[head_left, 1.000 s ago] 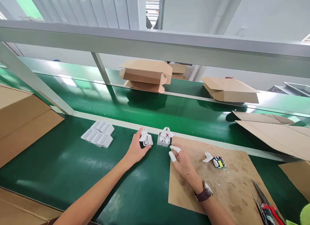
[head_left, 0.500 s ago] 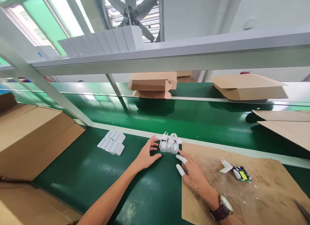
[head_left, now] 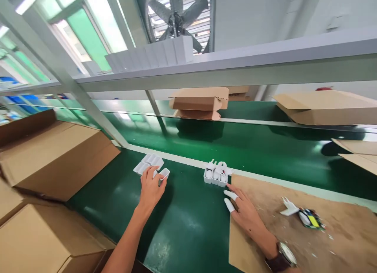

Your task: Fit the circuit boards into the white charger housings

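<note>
The left hand (head_left: pixel 150 190) has its grip pinching a white box (head_left: pixel 165 172), just beside the other white boxes (head_left: pixel 154 159) near the table's (head_left: pixel 188 222) far edge. The filled boxes (head_left: pixel 215 181) lie rightward from that grip, their row running along the same edge. The right hand (head_left: pixel 246 215) is nearer them, fingers loosely spread, a fingertip at the row's right end; contact is unclear. Green table stretches between the hands; brown paper (head_left: pixel 262 241) borders it rightward.

Fan (head_left: pixel 176 22): dark-bladed, right of green-tinted windows (head_left: pixel 88 35).
Overhead shelf (head_left: pixel 265 53): we see a row of white blocks (head_left: pixel 153 55) along it.
Cardboard boxes (head_left: pixel 194 103): two stacked, back centre; we find larger cartons (head_left: pixel 64 159) at left.
</note>
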Demonstrator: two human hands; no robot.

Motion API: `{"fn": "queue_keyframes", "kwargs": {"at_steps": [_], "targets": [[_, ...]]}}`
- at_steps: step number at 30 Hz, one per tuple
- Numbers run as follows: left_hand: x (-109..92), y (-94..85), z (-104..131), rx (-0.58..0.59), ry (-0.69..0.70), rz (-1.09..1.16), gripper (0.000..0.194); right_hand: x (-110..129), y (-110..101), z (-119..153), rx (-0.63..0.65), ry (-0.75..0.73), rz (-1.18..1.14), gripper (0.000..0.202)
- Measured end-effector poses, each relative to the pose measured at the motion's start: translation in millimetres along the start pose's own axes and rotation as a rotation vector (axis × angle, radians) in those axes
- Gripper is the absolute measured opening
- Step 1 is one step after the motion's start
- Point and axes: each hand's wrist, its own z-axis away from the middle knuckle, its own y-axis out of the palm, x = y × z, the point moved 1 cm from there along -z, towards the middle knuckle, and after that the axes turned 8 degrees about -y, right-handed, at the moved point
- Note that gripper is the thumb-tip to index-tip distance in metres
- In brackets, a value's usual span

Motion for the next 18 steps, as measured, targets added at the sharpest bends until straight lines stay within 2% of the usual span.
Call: {"fn": "queue_keyframes", "kwargs": {"at_steps": [3,5,8,11,14,16,18], "targets": [[-46,16.6,4,0.240,0.090,0.225,0.017,13,-7,-5,0.063,0.067,-0.027,0.031],[-76,29.0,8,0.387,0.197,0.346,0.021,17,-16,-6,0.121,0.102,-0.033,0.030],[-103,47.0,12,0.457,0.359,0.459,0.025,14,-44,0,0.164,0.131,0.067,0.035],[-108,60.7,14,0.451,0.405,0.495,0.028,1,-89,21,0.119,0.217,0.272,0.041],[-100,67.1,18,0.452,0.357,0.508,0.032,-17,-133,50,0.059,0.409,0.428,0.042],[-96,68.6,22,0.471,0.311,0.530,0.037,-28,-151,68,0.057,0.566,0.473,0.043],[-94,69.4,26,0.508,0.269,0.549,0.043,-36,-158,80,0.060,0.696,0.460,0.043]]}}
